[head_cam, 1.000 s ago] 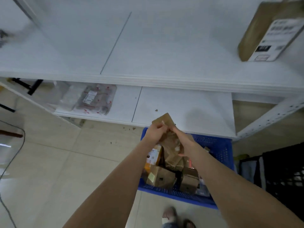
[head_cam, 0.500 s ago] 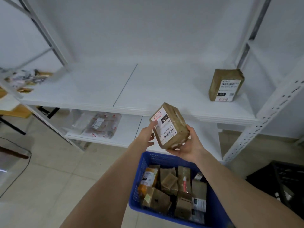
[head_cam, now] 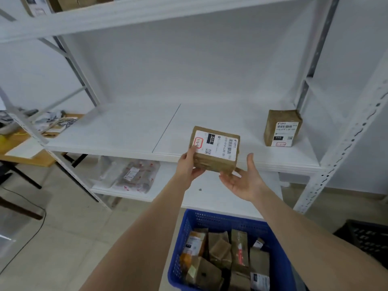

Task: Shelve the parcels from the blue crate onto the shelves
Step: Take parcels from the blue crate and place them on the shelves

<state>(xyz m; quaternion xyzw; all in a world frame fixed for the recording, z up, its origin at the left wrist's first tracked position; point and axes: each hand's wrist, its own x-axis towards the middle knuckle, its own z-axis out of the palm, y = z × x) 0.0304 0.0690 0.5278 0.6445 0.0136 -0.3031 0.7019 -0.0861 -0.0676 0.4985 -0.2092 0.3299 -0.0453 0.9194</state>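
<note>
Brown parcel (head_cam: 215, 150) mid-frame, gripped by left hand (head_cam: 188, 168), right hand (head_cam: 241, 181) open beneath: placing step; next, set it onto the middle shelf (head_cam: 126, 131).

A brown parcel (head_cam: 215, 151), white label facing up, is hanging tilted over the front edge of the middle shelf (head_cam: 117, 131). The left hand (head_cam: 188, 166) is gripping its left end, and the right hand (head_cam: 241, 181) is propping its near right corner on straight fingers. A second parcel (head_cam: 282, 128) is standing upright near that shelf's right end, label facing forward. The blue crate (head_cam: 226, 219) is sitting in front of the lower shelf (head_cam: 210, 198), holding jumbled brown parcels (head_cam: 220, 250). A flat plastic-wrapped parcel (head_cam: 136, 175) is lying on the lower shelf's left part.
</note>
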